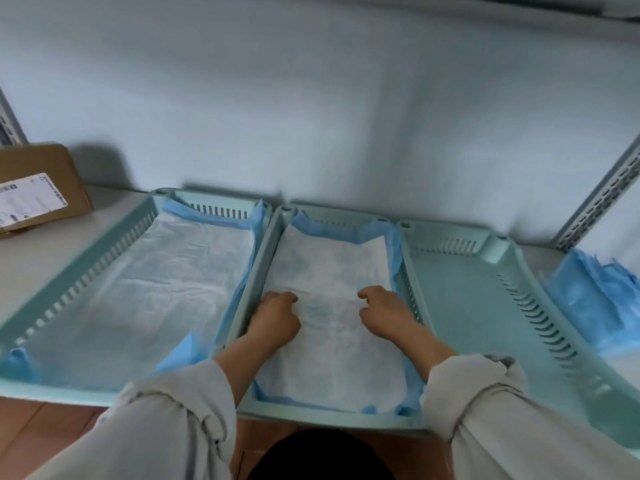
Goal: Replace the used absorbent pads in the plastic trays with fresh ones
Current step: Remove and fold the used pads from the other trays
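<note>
Three pale green plastic trays stand side by side on a white shelf. The left tray point(104, 265) holds a white pad point(166, 278) with blue edges. The middle tray point(254, 271) holds another white, blue-backed pad point(332, 268). My left hand point(277, 317) and my right hand point(384, 313) both rest on this pad with fingers curled, pressing on its surface near the tray's side walls. Whether they pinch the pad I cannot tell. The right tray point(460, 299) has no pad in it.
A stack of folded blue pads point(595, 292) lies on the shelf to the right of the trays. A cardboard box point(41, 188) with a white label sits at the back left. A slotted metal shelf upright point(602, 195) rises at the right. A wall closes the back.
</note>
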A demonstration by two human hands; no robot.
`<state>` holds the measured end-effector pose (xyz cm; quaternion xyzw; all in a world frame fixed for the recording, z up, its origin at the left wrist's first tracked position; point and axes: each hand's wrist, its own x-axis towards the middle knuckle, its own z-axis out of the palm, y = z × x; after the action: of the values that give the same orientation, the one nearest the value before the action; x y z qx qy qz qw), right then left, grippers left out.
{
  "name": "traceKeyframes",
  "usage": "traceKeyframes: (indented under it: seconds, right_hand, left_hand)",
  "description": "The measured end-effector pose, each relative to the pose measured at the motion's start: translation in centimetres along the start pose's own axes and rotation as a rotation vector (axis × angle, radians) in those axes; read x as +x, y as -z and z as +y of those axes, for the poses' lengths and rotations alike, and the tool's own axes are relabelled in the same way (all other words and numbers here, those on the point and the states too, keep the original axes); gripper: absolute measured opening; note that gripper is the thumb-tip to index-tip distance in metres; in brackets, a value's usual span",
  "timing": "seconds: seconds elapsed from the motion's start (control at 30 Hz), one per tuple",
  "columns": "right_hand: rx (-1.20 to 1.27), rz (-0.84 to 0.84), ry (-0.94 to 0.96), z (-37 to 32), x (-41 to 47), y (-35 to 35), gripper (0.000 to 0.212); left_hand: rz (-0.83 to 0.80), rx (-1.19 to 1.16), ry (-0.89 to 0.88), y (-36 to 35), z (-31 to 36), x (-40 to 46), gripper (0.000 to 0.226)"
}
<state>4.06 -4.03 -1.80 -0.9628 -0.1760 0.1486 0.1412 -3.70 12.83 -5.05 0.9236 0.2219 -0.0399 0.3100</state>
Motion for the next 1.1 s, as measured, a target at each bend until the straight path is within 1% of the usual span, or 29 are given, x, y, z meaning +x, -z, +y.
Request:
traceKeyframes:
  seconds: [0.1,0.23,0.4,0.5,0.6,0.67,0.73,0.8,0.87,0.93,1.0,1.07,1.1]
  right_hand:
    - [-0.039,0.003,0.009,0.1,0.8,-0.6,0.044]
    - [-0.131,0.02,0.049,0.7,0.6,-1.2,0.038]
    - [-0.253,-0.119,0.129,1.9,-0.6,-1.2,0.041]
    - [-0.27,-0.132,0.154,2.3,-0.8,-1.0,0.042]
    - [-0.324,-0.047,0.146,2.2,-0.2,-1.3,0.036]
    - [-0.362,0.002,0.151,1.9,0.1,-1.4,0.035]
    - [-0.36,0.032,0.144,1.5,0.5,-1.3,0.035]
    - [-0.322,0.053,0.114,1.3,0.7,-1.1,0.035]
    - [-0.309,0.05,0.076,1.2,0.8,-0.9,0.033]
    - [-0.339,0.018,0.056,1.0,0.8,-0.8,0.029]
    - [-0.362,0.029,0.044,0.9,0.6,-0.7,0.027]
    - [-0.339,0.047,0.024,1.0,0.5,-0.6,0.026]
    - [-0.312,0.059,0.015,1.1,0.3,-0.4,0.024]
  left_hand:
    - [0.045,0.048,-0.041,-0.5,0.5,1.2,0.051]
    - [0.046,0.212,-0.083,-0.9,1.4,1.7,0.054]
    - [-0.001,0.396,-0.15,0.2,1.1,2.6,0.055]
    - [0.04,0.487,-0.146,0.1,0.9,3.3,0.042]
    - [0.091,0.54,-0.161,-0.1,1.5,3.6,0.025]
    - [0.112,0.584,-0.191,-0.2,1.7,3.6,0.02]
    - [0.141,0.608,-0.229,-0.1,1.5,3.5,0.019]
    - [0.185,0.557,-0.258,0.1,1.1,3.2,0.019]
    - [0.215,0.431,-0.255,0.5,1.0,2.8,0.02]
    - [0.189,0.275,-0.227,0.8,1.1,2.3,0.02]
    - [0.153,0.106,-0.184,1.0,1.5,1.9,0.016]
    - [0.125,-0.126,-0.088,1.3,2.0,1.3,0.011]
    - [0.121,-0.251,-0.031,1.5,2.1,1.0,0.014]
